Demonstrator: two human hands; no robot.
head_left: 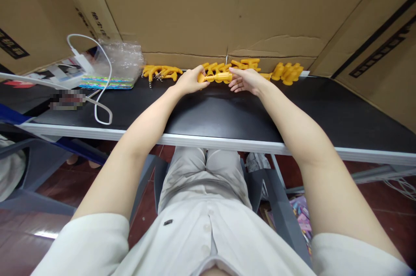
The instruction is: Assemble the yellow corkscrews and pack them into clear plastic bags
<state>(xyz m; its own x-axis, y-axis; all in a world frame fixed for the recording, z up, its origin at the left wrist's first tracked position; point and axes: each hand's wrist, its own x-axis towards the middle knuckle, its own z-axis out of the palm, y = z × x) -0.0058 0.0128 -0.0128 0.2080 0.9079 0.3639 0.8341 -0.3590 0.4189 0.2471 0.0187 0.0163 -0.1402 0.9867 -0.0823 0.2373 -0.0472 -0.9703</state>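
Observation:
Both hands are over the far part of the black table. My left hand (191, 81) is closed, pinching the left end of a yellow plastic corkscrew (221, 77) held sideways. My right hand (247, 80) grips the right end of it, the thumb on top and the other fingers curled beneath. Left of my left hand lie yellow T-shaped handles (164, 70) with metal spirals. Behind my hands is a row of more yellow handles (214, 67). Beyond my right hand stand several yellow sleeves (287, 72) in a cluster. Just where the two ends are touched is partly hidden.
Cardboard walls (195, 11) enclose the back and sides of the black table (224, 115). On the left are a colourful stack (107, 83) with clear plastic bags (121, 57) and a white cable (110, 66). A metal edge (221, 141) runs along the front.

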